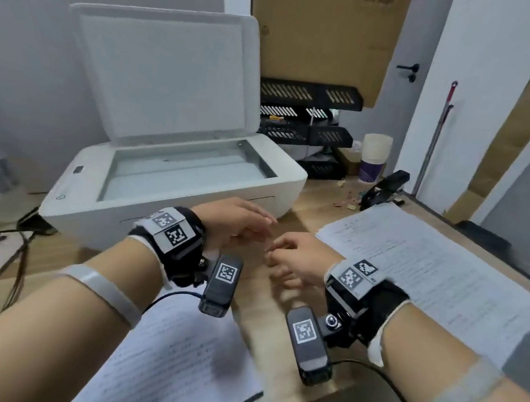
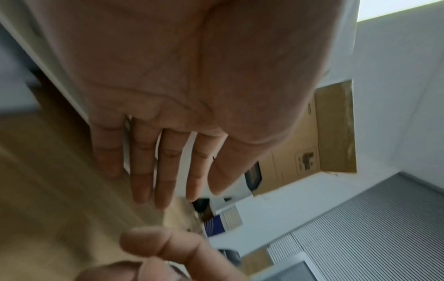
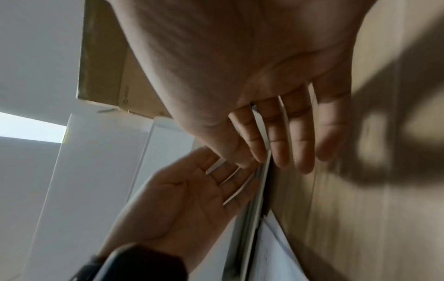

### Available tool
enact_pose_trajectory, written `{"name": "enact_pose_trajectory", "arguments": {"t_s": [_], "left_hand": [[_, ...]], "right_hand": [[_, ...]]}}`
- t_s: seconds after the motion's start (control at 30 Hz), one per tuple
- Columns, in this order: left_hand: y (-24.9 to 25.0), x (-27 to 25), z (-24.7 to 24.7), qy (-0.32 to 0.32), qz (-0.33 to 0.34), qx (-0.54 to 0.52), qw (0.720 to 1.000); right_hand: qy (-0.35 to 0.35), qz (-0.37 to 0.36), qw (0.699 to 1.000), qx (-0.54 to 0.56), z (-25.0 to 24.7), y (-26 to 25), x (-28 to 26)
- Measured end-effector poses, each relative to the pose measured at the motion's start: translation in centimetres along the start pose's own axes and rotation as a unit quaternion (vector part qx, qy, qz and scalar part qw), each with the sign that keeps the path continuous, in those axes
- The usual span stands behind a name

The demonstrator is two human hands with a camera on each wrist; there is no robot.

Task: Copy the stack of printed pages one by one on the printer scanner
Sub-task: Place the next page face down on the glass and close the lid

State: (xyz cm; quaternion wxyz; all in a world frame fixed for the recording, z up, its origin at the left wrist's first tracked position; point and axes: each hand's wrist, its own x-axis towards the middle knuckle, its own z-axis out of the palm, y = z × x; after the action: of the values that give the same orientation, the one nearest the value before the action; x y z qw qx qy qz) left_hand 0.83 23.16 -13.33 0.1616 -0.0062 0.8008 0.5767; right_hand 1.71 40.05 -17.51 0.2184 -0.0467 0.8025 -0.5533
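Left hand (image 1: 239, 222) and right hand (image 1: 300, 258) hover empty before the open printer (image 1: 176, 174).

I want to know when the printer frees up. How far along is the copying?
Done: the scanner lid is raised and the glass is bare. In hand: nothing; the left hand and right hand hover open over the desk. Left: printed pages lie at the right and near the person; which pile is already copied I cannot tell.

wooden desk (image 1: 282, 317), printer (image 1: 175, 189), printed pages (image 1: 436, 273)
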Motion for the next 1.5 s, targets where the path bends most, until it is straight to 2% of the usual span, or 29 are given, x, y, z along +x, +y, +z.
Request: {"name": "enact_pose_trajectory", "arguments": {"t_s": [0.2, 0.37, 0.57, 0.7, 0.77, 0.87, 0.97, 1.03, 1.1, 1.13, 1.2, 1.23, 1.27, 1.3, 1.37, 1.43, 1.5], "left_hand": [[-4.7, -5.7, -6.4, 0.14, -0.063, 0.03, 0.988], [-8.4, -9.9, -9.3, 0.245, -0.102, 0.094, 0.959], [-11.1, -12.2, -9.3, 0.258, -0.108, 0.039, 0.959], [-11.3, -12.9, -8.6, 0.264, -0.09, -0.011, 0.96], [-11.2, -13.3, -8.6, 0.258, -0.092, -0.007, 0.962], [-10.5, -14.2, -8.9, 0.243, -0.09, 0.058, 0.964], [-8.6, -15.1, -8.5, 0.224, -0.014, 0.117, 0.968], [-6.6, -15.4, -8.1, 0.192, 0.041, 0.173, 0.965], [-4.3, -15.6, -7.7, 0.156, 0.066, 0.281, 0.945], [-3.3, -15.6, -7.7, 0.146, 0.076, 0.369, 0.915], [-1.6, -15.4, -8.2, 0.134, 0.094, 0.534, 0.829], [-0.9, -15.2, -8.6, 0.135, 0.102, 0.582, 0.795], [-0.4, -15.1, -9.1, 0.146, 0.104, 0.609, 0.773], [0.4, -15.1, -9.5, 0.16, 0.107, 0.622, 0.759], [2.0, -15.3, -10.5, 0.181, 0.098, 0.612, 0.763], [3.8, -15.8, -11.6, 0.204, 0.092, 0.588, 0.777], [5.3, -16.2, -13.2, 0.244, 0.09, 0.59, 0.765]], "right_hand": [[-0.058, 0.012, 0.996, -0.063, 5.4, -0.7, 1.7], [-0.071, 0.001, 0.989, -0.129, 7.3, -1.3, 1.6], [-0.057, -0.016, 0.981, -0.186, 8.2, -1.2, 2.5], [-0.093, -0.03, 0.974, -0.202, 8.2, -1.3, 2.8], [-0.121, -0.035, 0.97, -0.208, 8.1, -1.4, 2.7], [-0.153, -0.049, 0.954, -0.254, 8.0, -1.5, 2.5], [-0.19, -0.083, 0.933, -0.295, 8.2, -2.3, 1.5], [-0.214, -0.102, 0.931, -0.277, 8.5, -3.4, 0.5], [-0.224, -0.132, 0.928, -0.267, 8.7, -4.7, -0.4], [-0.223, -0.156, 0.921, -0.279, 8.8, -5.5, -0.6], [-0.207, -0.213, 0.903, -0.31, 8.6, -7.2, -1.0], [-0.192, -0.243, 0.894, -0.324, 8.5, -8.1, -1.2], [-0.171, -0.273, 0.883, -0.34, 8.3, -9.0, -1.3], [-0.15, -0.301, 0.87, -0.36, 8.0, -9.8, -1.4], [-0.123, -0.333, 0.854, -0.381, 7.2, -11.2, -1.5], [-0.125, -0.324, 0.847, -0.402, 6.1, -12.2, -1.4], [-0.118, -0.302, 0.832, -0.45, 4.5, -13.1, -0.7]]}}
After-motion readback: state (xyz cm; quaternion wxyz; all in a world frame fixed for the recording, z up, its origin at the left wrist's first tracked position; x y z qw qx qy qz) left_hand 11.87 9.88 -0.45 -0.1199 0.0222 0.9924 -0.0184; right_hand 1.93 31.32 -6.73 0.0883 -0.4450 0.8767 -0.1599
